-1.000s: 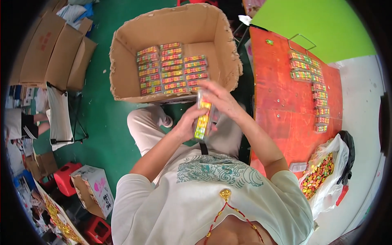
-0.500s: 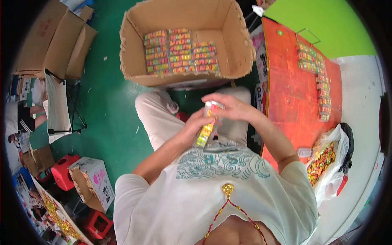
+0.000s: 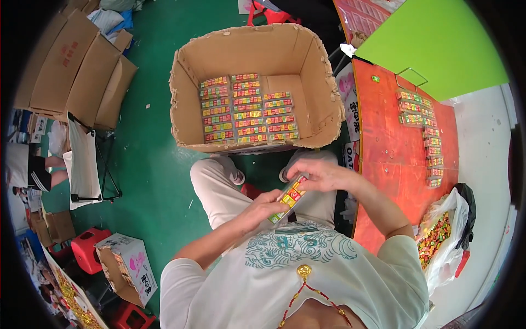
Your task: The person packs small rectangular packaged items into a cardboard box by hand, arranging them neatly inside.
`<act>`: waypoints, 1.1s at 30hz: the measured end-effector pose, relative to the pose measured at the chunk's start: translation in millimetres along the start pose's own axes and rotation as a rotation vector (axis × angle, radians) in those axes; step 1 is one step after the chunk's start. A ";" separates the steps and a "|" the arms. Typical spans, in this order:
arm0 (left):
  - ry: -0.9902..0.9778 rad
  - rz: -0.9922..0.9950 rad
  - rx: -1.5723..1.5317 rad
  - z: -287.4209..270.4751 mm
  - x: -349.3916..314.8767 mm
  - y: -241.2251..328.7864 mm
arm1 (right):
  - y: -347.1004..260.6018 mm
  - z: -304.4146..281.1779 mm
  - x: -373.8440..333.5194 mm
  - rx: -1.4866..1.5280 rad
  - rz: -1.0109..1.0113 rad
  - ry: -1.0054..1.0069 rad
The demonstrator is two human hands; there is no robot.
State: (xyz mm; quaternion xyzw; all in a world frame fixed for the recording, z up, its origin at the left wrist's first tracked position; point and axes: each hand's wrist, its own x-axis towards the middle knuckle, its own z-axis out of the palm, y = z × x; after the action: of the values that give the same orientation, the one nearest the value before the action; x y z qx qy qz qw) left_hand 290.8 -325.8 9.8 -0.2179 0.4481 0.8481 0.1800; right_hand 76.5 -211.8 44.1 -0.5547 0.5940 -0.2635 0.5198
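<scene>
Above my lap, a clear, narrow pack of small colourful wrapped sweets (image 3: pixel 288 202) is held at a slant, its upper end to the right. My left hand (image 3: pixel 264 208) is closed around its lower half, thumb across the front. At the upper end, my right hand (image 3: pixel 322 176) has its fingers bent round the tip, and part of that end is hidden behind them. Beyond my knees stands a big open cardboard box (image 3: pixel 181 126) with a ragged rim. Rows of similar sweet packs (image 3: pixel 249 114) lie inside, filling its left and middle part.
To the right is a red-topped table (image 3: pixel 386 159) bearing a line of packs (image 3: pixel 433 143), with a plastic bag of loose sweets (image 3: pixel 435 241) at its near end. On the left are a folding stool (image 3: pixel 85 159), a white carton (image 3: pixel 134 268), red stools (image 3: pixel 87 249) and stacked cardboard (image 3: pixel 66 60).
The view has tilted, so box and table sit lower in the picture. The pack has turned, its printed-looking row of sweets now facing up more clearly; both hands stay on it.
</scene>
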 end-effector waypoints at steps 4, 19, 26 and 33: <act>-0.015 0.021 0.499 -26.5 26.2 65.1 | -29.5 -47.1 31.1 -0.427 -0.158 -0.017; 0.077 0.151 0.941 -247.0 336.0 202.8 | 184.4 -263.7 250.4 -0.081 0.416 0.033; 0.119 0.110 1.243 -295.4 448.3 192.5 | 308.1 -298.6 312.1 -0.089 0.579 0.044; 0.086 0.041 1.424 -309.8 499.3 159.2 | 376.1 -281.1 326.4 -0.167 0.560 0.040</act>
State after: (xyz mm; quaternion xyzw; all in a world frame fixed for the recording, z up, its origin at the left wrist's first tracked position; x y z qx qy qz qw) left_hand -143.9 -615.7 -302.7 -0.0724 0.9039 0.3435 0.2446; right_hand -273.3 -497.8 -306.3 -0.4048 0.7535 -0.0709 0.5132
